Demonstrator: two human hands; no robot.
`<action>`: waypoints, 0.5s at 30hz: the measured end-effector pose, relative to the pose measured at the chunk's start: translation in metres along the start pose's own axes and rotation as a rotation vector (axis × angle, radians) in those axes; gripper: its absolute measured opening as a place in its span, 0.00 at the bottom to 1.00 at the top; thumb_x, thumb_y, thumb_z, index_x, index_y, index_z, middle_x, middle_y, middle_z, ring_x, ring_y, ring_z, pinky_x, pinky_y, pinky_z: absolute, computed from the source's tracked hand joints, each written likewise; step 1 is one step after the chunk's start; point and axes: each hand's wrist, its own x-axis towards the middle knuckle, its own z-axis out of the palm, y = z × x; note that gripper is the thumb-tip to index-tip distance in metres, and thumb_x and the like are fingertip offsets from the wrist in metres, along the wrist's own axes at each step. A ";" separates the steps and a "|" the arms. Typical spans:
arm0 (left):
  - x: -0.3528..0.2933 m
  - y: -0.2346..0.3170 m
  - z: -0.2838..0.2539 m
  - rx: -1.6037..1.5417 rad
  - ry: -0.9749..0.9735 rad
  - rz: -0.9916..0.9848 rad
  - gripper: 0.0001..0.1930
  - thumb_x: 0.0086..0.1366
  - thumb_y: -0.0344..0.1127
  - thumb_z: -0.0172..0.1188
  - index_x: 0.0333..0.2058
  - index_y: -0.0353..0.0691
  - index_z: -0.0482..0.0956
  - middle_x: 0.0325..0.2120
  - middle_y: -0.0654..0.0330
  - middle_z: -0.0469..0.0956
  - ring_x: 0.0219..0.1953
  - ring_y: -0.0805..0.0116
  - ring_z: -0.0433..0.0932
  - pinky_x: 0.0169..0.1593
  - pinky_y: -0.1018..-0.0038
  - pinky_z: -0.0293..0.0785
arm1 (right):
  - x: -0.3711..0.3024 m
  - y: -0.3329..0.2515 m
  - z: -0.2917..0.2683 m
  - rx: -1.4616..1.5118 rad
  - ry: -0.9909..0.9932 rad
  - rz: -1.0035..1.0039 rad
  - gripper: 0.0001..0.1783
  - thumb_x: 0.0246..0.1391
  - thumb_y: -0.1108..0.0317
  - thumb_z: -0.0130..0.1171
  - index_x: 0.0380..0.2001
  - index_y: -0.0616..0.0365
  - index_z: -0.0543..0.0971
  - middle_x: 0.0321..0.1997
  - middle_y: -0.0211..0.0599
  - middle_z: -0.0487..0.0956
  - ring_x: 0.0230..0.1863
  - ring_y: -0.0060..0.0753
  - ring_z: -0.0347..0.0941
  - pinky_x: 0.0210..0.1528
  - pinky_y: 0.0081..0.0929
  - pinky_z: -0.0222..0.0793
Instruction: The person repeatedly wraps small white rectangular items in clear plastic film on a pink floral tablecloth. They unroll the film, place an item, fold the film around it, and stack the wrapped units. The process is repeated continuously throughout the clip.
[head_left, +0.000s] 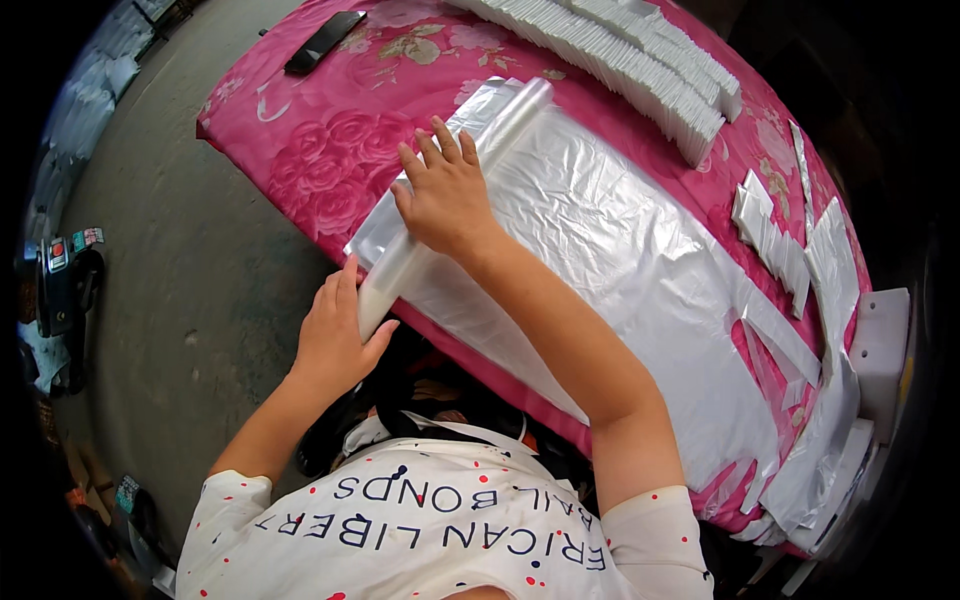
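A large clear plastic sheet lies spread over a table covered in pink flowered cloth. Its left edge is rolled into a long tube that runs along the table's side. My right hand lies flat on this roll with the fingers spread. My left hand grips the near end of the roll at the table's edge, thumb underneath.
A long row of white flat packets stands at the far side of the table. More folded clear bags and strips lie at the right. A dark flat object rests at the far left corner. Grey concrete floor lies to the left.
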 end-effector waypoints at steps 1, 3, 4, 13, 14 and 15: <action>0.005 0.004 0.000 0.012 -0.048 -0.104 0.36 0.52 0.35 0.62 0.57 0.31 0.57 0.46 0.46 0.68 0.43 0.50 0.72 0.48 0.66 0.69 | 0.005 -0.007 0.010 0.033 0.097 0.090 0.32 0.50 0.58 0.48 0.57 0.63 0.64 0.64 0.53 0.56 0.69 0.50 0.42 0.68 0.47 0.31; 0.009 0.001 -0.002 -0.086 -0.103 -0.222 0.37 0.49 0.34 0.64 0.57 0.31 0.57 0.42 0.47 0.71 0.40 0.50 0.73 0.46 0.66 0.70 | 0.011 -0.020 0.022 0.111 0.313 0.222 0.37 0.46 0.64 0.50 0.60 0.66 0.56 0.64 0.63 0.52 0.69 0.54 0.38 0.68 0.46 0.28; 0.009 -0.004 -0.004 -0.196 -0.111 -0.226 0.37 0.49 0.34 0.64 0.57 0.31 0.58 0.40 0.48 0.72 0.39 0.53 0.74 0.45 0.66 0.71 | 0.012 -0.022 0.026 0.175 0.382 0.292 0.39 0.45 0.66 0.51 0.61 0.66 0.53 0.64 0.65 0.51 0.70 0.53 0.36 0.68 0.45 0.27; -0.003 0.010 -0.006 -1.851 -0.798 -0.282 0.44 0.46 0.49 0.65 0.56 0.27 0.59 0.32 0.53 0.75 0.27 0.72 0.76 0.31 0.78 0.74 | -0.021 -0.024 -0.062 2.039 0.198 0.499 0.32 0.47 0.64 0.61 0.51 0.63 0.59 0.37 0.37 0.73 0.34 0.25 0.72 0.39 0.25 0.74; 0.005 0.019 -0.006 -1.831 -0.846 -0.265 0.45 0.46 0.50 0.65 0.57 0.26 0.58 0.32 0.53 0.75 0.27 0.72 0.76 0.31 0.78 0.75 | -0.026 -0.019 -0.074 2.009 0.236 0.489 0.33 0.46 0.64 0.61 0.51 0.63 0.58 0.35 0.36 0.73 0.34 0.25 0.72 0.39 0.25 0.73; 0.012 0.031 -0.005 -1.812 -0.888 -0.248 0.45 0.46 0.52 0.65 0.57 0.26 0.58 0.31 0.54 0.75 0.27 0.72 0.76 0.32 0.78 0.75 | -0.031 -0.015 -0.086 1.979 0.268 0.478 0.33 0.46 0.64 0.61 0.52 0.64 0.58 0.34 0.35 0.72 0.34 0.24 0.72 0.39 0.24 0.73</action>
